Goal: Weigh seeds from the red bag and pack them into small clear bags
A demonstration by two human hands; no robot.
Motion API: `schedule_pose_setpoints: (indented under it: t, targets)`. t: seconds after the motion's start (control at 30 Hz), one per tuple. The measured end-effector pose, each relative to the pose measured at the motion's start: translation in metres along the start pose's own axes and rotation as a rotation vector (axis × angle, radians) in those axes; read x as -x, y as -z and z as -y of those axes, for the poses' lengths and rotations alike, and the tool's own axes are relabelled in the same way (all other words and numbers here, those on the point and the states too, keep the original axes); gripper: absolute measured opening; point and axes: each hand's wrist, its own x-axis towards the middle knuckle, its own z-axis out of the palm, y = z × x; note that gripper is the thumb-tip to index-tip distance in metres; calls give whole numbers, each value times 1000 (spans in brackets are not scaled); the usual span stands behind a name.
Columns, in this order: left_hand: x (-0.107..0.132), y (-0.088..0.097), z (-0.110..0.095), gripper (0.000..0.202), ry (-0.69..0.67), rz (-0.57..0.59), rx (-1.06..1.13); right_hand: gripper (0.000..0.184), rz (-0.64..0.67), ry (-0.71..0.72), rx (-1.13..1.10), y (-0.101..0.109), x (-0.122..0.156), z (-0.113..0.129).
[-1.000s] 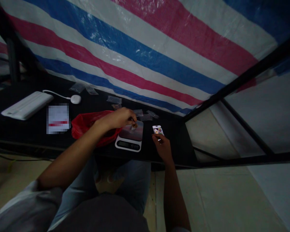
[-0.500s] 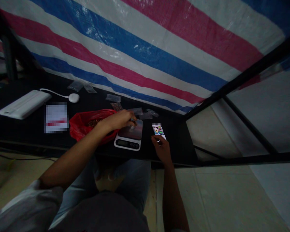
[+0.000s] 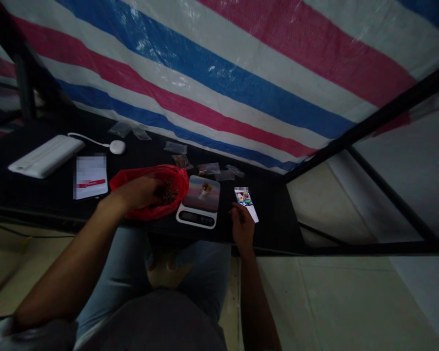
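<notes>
My left hand [image 3: 139,192] reaches into the mouth of a red plastic bag [image 3: 149,209], with its fingertips at a mass of brown dried pieces [image 3: 167,192]. Whether those fingers grip any pieces is hidden. To the right stands a white digital kitchen scale [image 3: 199,201], a small brown heap [image 3: 206,187] on its picture-printed platform. My right hand [image 3: 242,226] holds the lower end of a smartphone [image 3: 246,204], its screen lit with colourful images, beside the scale.
Along the back of the black table [image 3: 274,219] lie several small clear plastic bags [image 3: 175,147]. At the left sit a white power bank [image 3: 46,156], a corded white round puck [image 3: 117,146] and a blurred paper card [image 3: 90,176]. Striped tarpaulin [image 3: 219,83] and black metal bars surround the table.
My left hand has moved left from above the scale into the red bag, uncovering the brown heap on the platform. My right hand and the smartphone have stayed nearly still.
</notes>
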Motion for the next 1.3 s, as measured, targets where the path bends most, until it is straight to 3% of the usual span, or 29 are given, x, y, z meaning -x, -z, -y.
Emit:
schedule_pose_setpoints:
  t: [0.13,0.33,0.6,0.83,1.03,1.3]
  targets:
    - [-1,-12,9,32,-21,-81,12,33,10,-4,-13,-14,2,2]
    - [5,-8,4,26,-135,-208,20,30,7,-18,-18,-10,4,3]
    - [9,6,-22,23,-272,-244,140,31,-2,-34,-9,-10,3,0]
    - [-15,22,-62,25,-444,-302,136,32,21,-25,-10,-10,3,-2]
    - [-49,19,-100,26,-596,-206,99,32,13,-22,-16,-10,3,-3]
    - [-68,4,-98,26,-576,-160,35,31,8,-21,-8,-11,2,-6]
